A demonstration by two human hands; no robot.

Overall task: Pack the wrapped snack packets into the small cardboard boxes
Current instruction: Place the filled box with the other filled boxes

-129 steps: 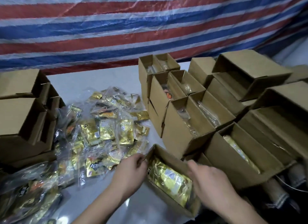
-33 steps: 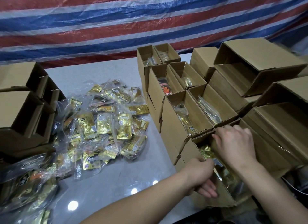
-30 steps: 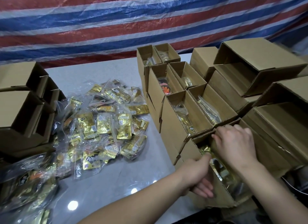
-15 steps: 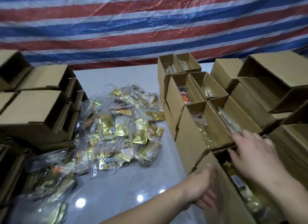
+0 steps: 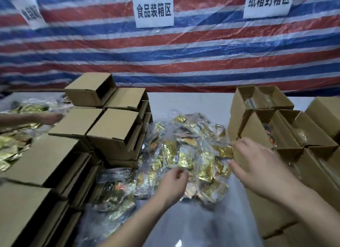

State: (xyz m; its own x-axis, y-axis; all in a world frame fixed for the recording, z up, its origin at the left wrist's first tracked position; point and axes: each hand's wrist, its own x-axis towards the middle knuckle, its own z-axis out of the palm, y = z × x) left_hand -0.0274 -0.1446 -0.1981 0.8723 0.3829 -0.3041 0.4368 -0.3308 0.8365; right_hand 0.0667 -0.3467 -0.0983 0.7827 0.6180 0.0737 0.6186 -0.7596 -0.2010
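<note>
A heap of gold and orange snack packets in clear wrap (image 5: 185,154) lies in the middle of the white table (image 5: 185,101). My left hand (image 5: 173,184) rests on the heap's near edge with its fingers curled down onto the wrappers; whether it grips one is unclear. My right hand (image 5: 257,166) hovers with fingers spread over the heap's right edge, holding nothing. Just right of it stand open cardboard boxes (image 5: 257,131), several with packets inside.
Empty cardboard boxes lying on their sides (image 5: 114,125) are stacked at the left. Beyond them another person's hand (image 5: 49,118) reaches over a second pile of packets (image 5: 11,147). A striped tarp with paper signs (image 5: 153,9) hangs behind the table.
Both my hands left the box at the near right and swung left to the packet heap. My view turned left and up, so the left box stack and signs now show.
</note>
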